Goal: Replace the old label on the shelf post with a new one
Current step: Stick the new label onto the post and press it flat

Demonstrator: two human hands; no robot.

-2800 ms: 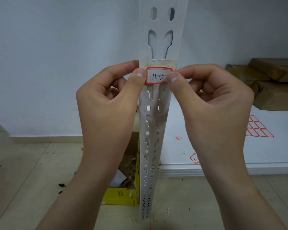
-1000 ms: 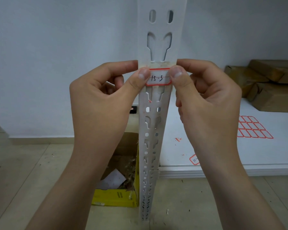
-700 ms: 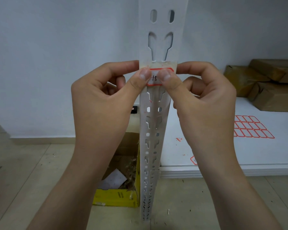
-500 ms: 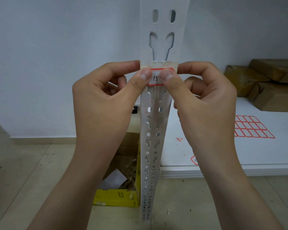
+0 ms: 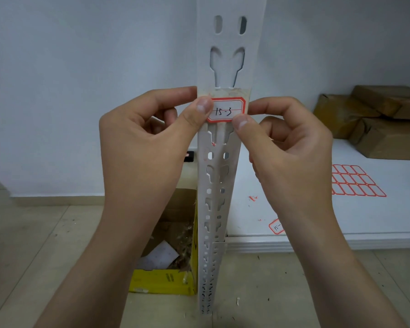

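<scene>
A white slotted shelf post [image 5: 230,55] stands upright in the middle. A red-bordered white label [image 5: 226,110] marked "15-3" lies flat on its front face, just under a strip of yellowed tape residue [image 5: 227,92]. My left hand [image 5: 140,143] pinches the post, thumb on the label's left edge and forefinger behind the post. My right hand [image 5: 291,150] pinches the other side, its thumb pressing the label's lower right corner and its forefinger at the post's right edge.
A white shelf board [image 5: 317,235] at the right carries a sheet of blank red-bordered labels [image 5: 355,181], one loose written label [image 5: 276,226] and brown wrapped parcels [image 5: 376,119]. An open yellow box of scraps [image 5: 161,282] sits on the floor left of the post.
My right thumb has slid from the middle of the label to its lower right corner, uncovering the writing. My left thumb stays on the left edge.
</scene>
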